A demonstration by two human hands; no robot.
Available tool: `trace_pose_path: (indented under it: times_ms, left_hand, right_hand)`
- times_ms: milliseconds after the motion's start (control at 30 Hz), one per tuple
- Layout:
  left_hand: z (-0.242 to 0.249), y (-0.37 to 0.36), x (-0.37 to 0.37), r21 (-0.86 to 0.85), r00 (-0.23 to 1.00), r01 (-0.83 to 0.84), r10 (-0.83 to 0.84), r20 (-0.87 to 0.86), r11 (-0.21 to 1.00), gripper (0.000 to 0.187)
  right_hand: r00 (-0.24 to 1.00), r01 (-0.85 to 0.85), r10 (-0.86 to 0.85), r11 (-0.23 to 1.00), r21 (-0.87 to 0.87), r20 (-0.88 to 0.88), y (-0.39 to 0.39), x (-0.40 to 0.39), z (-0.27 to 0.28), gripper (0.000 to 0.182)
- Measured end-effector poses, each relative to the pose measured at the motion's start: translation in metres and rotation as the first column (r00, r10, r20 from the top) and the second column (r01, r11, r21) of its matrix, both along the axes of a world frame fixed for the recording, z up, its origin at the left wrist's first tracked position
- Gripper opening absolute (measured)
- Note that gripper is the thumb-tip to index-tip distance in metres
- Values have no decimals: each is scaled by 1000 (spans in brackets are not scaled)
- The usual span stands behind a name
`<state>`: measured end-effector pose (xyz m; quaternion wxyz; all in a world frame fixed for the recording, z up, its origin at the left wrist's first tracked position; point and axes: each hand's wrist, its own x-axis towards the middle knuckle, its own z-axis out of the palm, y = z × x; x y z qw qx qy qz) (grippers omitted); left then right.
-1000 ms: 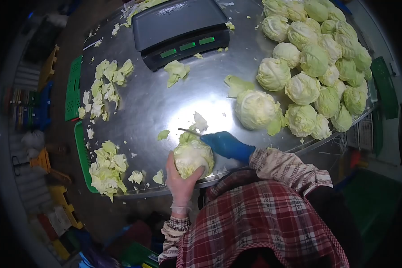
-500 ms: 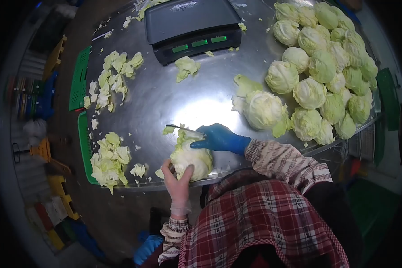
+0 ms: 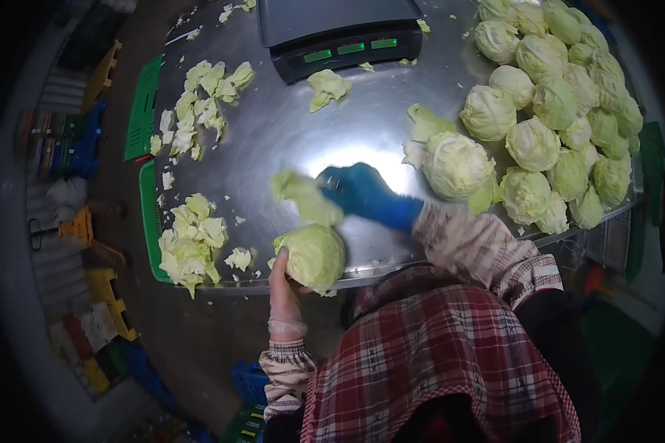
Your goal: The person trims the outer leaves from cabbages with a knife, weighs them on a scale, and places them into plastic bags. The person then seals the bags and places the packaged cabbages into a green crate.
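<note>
One cabbage head (image 3: pixel 314 256) is gripped by the left hand (image 3: pixel 282 289) at the steel table's (image 3: pixel 273 148) six-o'clock edge. A loose outer leaf (image 3: pixel 303 196), at twelve o'clock from it, is pinched by the blue-gloved right hand (image 3: pixel 362 193) (blurred, any knife unseen). Trimming appears under way; discarding that leaf is judged next.

left hand (image 3: pixel 283 284) gripping cabbage (image 3: pixel 315 256), steel table (image 3: pixel 273 148)
</note>
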<state>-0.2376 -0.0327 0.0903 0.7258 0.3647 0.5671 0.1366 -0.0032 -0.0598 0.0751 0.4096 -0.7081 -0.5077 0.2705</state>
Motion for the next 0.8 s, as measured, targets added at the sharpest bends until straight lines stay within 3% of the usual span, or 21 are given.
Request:
trace_pose_path:
  times_ms: [33, 100, 133, 167, 200, 233, 267, 300, 367, 467, 633, 700, 800]
  left_hand:
    - [-7, -1, 0, 5, 1000, -4, 4, 0, 1000, 66]
    - [-20, -6, 3, -162, 991, -117, 105, -84, 980, 78]
    - [-19, -11, 8, -148, 987, -148, 136, -83, 978, 81]
    - [-16, -16, 12, -153, 985, -163, 152, -78, 975, 81]
    - [-12, -20, 17, -154, 976, -214, 207, -63, 965, 79]
    - [-11, -22, 21, -155, 965, -263, 260, -44, 952, 79]
    - [-15, -23, 22, -162, 962, -272, 270, -34, 949, 79]
    - [-19, -24, 21, -166, 964, -264, 264, -25, 950, 76]
    - [-23, -24, 24, -168, 965, -259, 261, -10, 951, 74]
    - [-15, -28, 32, -108, 968, -248, 250, 6, 963, 64]
    - [-15, -34, 48, 126, 954, -294, 298, -17, 947, 56]
    - [-12, -32, 52, 135, 946, -312, 321, -49, 940, 57]
    - [-18, -39, 51, 192, 943, -313, 328, -51, 930, 58]
  right_hand:
    - [996, 84, -85, 995, -49, -12, 7, 12, -12, 27]
    - [937, 274, -288, 957, 95, 199, 6, 29, -38, 41]
    - [927, 207, -213, 977, 53, 307, -6, 29, -29, 54]
    - [976, 96, -55, 978, -186, 213, -19, 19, 2, 58]
    - [957, 35, 12, 987, -157, 289, -36, -2, -11, 60]
    - [965, -111, 179, 940, -322, 190, -51, -16, 0, 60]
    - [947, -211, 268, 934, -289, 175, -69, -26, 11, 62]
    - [930, -245, 275, 959, -145, 244, -82, -37, -2, 64]
    - [912, -225, 297, 939, -259, 284, -84, -45, -2, 67]
    - [934, -181, 207, 977, -112, 292, -77, -42, -8, 71]
    - [927, -131, 179, 978, -162, 330, -59, -39, -7, 61]
    - [918, -130, 186, 975, -178, 350, -51, -28, -11, 58]
    - [990, -116, 135, 936, -333, 36, -24, -1, -29, 56]
